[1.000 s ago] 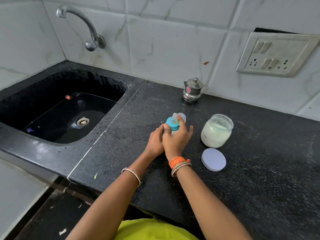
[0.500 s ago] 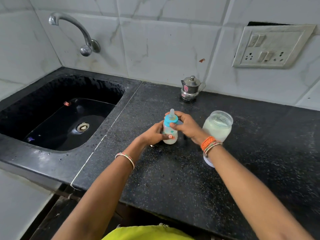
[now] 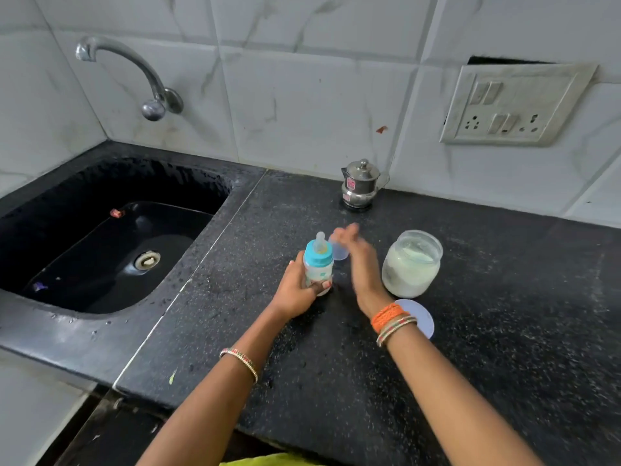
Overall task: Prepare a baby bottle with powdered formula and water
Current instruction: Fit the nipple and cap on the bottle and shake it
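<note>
A small baby bottle (image 3: 318, 264) with a blue collar and clear teat stands upright on the black counter (image 3: 336, 364). My left hand (image 3: 297, 290) is wrapped around its lower body. My right hand (image 3: 358, 260) is blurred, just right of the bottle, fingers apart and off it. The bottle's clear cap (image 3: 339, 252) lies behind the bottle, partly hidden by my right fingers. An open glass jar of white powder (image 3: 411, 264) stands to the right; its round white lid (image 3: 418, 317) lies flat in front of it, partly under my right wrist.
A small steel pot with a lid (image 3: 359, 185) stands by the back wall. A black sink (image 3: 111, 243) with a wall tap (image 3: 134, 72) is on the left. A switch and socket plate (image 3: 514, 105) is on the wall at the right.
My right hand has let go of the bottle's blue collar and moved to its right. The left hand still holds the bottle at about the same spot. The camera moved a little.
</note>
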The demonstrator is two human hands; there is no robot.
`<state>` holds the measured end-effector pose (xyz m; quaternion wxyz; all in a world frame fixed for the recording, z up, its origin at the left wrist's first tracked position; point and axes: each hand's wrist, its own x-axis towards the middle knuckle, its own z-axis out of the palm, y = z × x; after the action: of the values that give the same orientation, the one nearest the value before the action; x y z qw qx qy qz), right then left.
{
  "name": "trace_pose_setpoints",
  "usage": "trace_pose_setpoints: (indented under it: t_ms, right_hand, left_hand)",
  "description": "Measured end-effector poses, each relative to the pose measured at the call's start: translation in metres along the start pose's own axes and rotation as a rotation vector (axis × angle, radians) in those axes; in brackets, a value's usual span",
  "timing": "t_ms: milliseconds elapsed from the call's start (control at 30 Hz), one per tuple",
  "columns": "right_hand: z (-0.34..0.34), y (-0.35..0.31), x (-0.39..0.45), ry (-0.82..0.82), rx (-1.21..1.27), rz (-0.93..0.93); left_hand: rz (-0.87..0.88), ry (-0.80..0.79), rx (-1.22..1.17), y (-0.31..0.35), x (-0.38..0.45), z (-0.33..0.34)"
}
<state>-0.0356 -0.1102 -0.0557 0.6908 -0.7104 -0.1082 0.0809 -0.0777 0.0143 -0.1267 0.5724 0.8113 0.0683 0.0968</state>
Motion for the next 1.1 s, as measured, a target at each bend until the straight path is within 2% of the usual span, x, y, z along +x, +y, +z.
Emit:
trace_pose_setpoints:
  t_ms: [33, 67, 100, 167, 233, 300, 400, 500, 567, 667, 833, 967, 1100]
  right_hand:
    - [-0.009, -0.003, 0.014, 0.043, 0.029, 0.021]
    - [-0.015, -0.007, 0.029, 0.078, -0.084, -0.004]
    - [-0.019, -0.009, 0.044, 0.069, -0.314, -0.053]
    - [-0.018, -0.006, 0.067, -0.104, -0.732, -0.109]
    - [-0.009, 0.004, 0.078, -0.300, -0.968, -0.083]
    - [-0.004, 0.012, 0.079, -0.368, -1.112, -0.079]
    - [-0.004, 0.002, 0.075, -0.297, -1.103, -0.094]
    - [-0.011, -0.041, 0.063, -0.126, -0.883, -0.131]
    - [-0.012, -0.079, 0.046, -0.083, -0.758, -0.222]
    - [-0.007, -0.107, 0.018, -0.063, -0.703, -0.364]
    - [0.008, -0.083, -0.008, -0.089, -0.724, -0.398]
    - [0.014, -0.048, -0.013, -0.072, -0.872, -0.440]
    - [0.014, -0.035, -0.014, -0.022, -0.794, -0.500]
  left_hand:
    - [-0.020, -0.014, -0.001, -0.003, 0.001, -0.001]
    - [-0.028, -0.031, -0.003, -0.006, 0.003, -0.001]
    - [-0.028, -0.053, -0.006, -0.007, 0.004, -0.002]
    - [-0.019, -0.069, -0.009, -0.011, 0.006, -0.004]
    - [-0.002, -0.071, 0.004, -0.013, 0.007, -0.005]
    - [-0.004, -0.077, 0.019, -0.013, 0.006, -0.004]
    - [-0.018, -0.076, 0.044, -0.010, 0.002, -0.004]
    - [-0.032, -0.068, 0.074, -0.002, -0.001, -0.003]
    - [-0.038, -0.065, 0.085, 0.002, -0.003, -0.002]
    - [-0.042, -0.065, 0.080, 0.007, -0.005, -0.002]
    - [-0.031, -0.076, 0.024, -0.001, -0.004, -0.004]
    - [-0.070, -0.049, -0.064, 0.010, -0.009, -0.007]
    - [-0.090, -0.069, -0.147, 0.008, -0.008, -0.009]
